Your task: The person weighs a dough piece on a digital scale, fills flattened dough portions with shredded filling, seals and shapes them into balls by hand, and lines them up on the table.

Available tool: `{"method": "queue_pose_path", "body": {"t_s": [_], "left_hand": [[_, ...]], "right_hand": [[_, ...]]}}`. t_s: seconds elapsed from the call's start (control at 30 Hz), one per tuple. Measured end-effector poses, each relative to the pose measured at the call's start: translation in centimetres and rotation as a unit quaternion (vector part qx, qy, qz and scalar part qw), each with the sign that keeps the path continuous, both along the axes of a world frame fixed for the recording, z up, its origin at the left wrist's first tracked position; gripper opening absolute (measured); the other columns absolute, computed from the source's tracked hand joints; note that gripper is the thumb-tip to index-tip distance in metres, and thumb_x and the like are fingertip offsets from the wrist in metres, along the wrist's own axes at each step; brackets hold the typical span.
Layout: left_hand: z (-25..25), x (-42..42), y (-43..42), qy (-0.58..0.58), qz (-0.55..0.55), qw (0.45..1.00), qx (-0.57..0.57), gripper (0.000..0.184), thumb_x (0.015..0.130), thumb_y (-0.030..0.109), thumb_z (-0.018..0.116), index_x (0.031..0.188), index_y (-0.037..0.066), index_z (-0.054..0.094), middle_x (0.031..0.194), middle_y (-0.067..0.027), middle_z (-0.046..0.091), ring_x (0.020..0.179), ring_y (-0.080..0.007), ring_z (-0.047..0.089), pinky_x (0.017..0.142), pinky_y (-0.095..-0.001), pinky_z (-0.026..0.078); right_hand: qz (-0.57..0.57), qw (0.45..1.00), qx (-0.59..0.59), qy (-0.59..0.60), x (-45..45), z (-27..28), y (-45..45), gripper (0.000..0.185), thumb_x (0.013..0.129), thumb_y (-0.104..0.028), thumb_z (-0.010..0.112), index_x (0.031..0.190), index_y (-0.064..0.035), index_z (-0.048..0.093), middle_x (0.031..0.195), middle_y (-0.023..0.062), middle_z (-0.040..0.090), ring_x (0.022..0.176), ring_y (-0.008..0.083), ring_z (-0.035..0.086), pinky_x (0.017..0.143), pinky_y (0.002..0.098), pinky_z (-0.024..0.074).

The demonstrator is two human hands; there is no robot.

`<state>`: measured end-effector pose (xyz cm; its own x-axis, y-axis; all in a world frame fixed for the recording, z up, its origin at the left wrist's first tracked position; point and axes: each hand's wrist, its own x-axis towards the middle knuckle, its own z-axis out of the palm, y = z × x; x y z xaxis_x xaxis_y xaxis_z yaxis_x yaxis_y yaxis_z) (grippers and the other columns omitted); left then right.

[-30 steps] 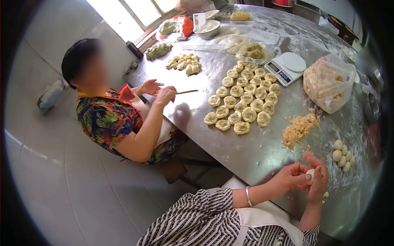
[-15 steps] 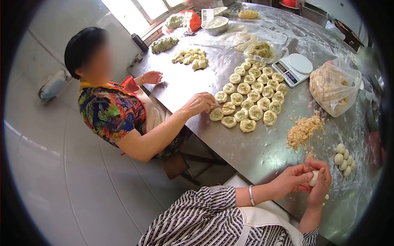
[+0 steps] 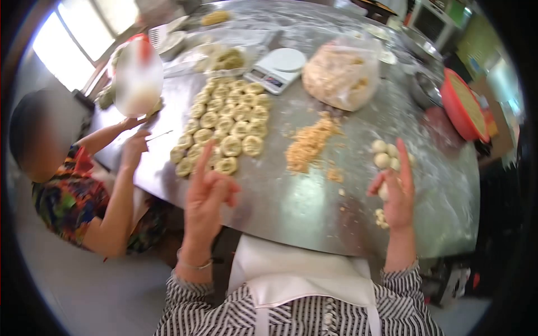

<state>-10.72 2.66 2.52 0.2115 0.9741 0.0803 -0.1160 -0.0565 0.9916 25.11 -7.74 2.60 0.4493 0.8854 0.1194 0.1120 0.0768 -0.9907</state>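
Observation:
My left hand (image 3: 207, 193) is raised over the table's front edge, its index finger stretched out and the others loosely bent, with nothing visible in it. Beyond it stand rows of round dough cups (image 3: 231, 145) with filling in their hollows. My right hand (image 3: 399, 193) is upright at the right, one finger extended. A pale dough ball (image 3: 384, 194) shows between its bent fingers and palm, partly hidden. Just behind that hand lies a cluster of small white dough balls (image 3: 381, 161). Between my hands, farther back, is a heap of crumbly orange-brown filling (image 3: 308, 147).
A co-worker (image 3: 84, 190) sits at the left, holding a thin stick (image 3: 161, 135). A white kitchen scale (image 3: 277, 70) and a plastic bag of filling (image 3: 342, 73) stand behind the heap. At right are a red basin (image 3: 464, 106) and a metal bowl (image 3: 426, 88).
My view has swung to the right. My hands, together around a dough ball before, have come far apart. The co-worker's stick hand has drawn back from the dough cups.

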Motion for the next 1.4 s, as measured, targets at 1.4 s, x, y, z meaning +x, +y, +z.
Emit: {"method": "queue_pose_path", "body": {"t_s": [1.4], "left_hand": [[-4.1,5.8,-1.5,-0.007,-0.246,0.961,-0.128,0.051,0.111,0.019,0.057,0.158,0.006,0.046,0.121,-0.0087,0.072,0.098,-0.0126,0.069,0.083,-0.0287,0.059]], "right_hand": [[0.045,0.999,0.003,-0.025,-2.0,-2.5,0.3,0.037,0.114,-0.023,0.048,0.135,0.0022,0.066,0.111,0.0118,0.077,0.108,0.0186,0.070,0.097,0.0338,0.0540]]}}
